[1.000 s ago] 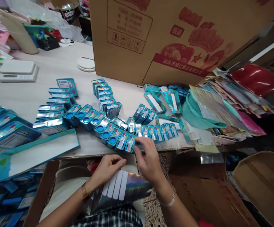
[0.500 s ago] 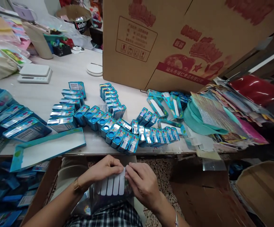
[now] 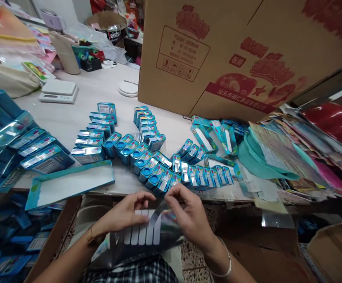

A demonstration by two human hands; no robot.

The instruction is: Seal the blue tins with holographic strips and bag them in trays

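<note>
A big cardboard box stands at the far edge of the bench, and rows of blue tins run along its near edge. Below that edge, over the lap, the left hand steadies a holographic sticker sheet, thumb and fingers closed on its top. The right hand pinches what seems to be a half-lifted strip. Pulled askew, the strip could curl onto itself or tear.

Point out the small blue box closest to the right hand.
The small blue box at the front edge of the table, directly above the right hand; every other box sits farther back or off to a side.
</note>
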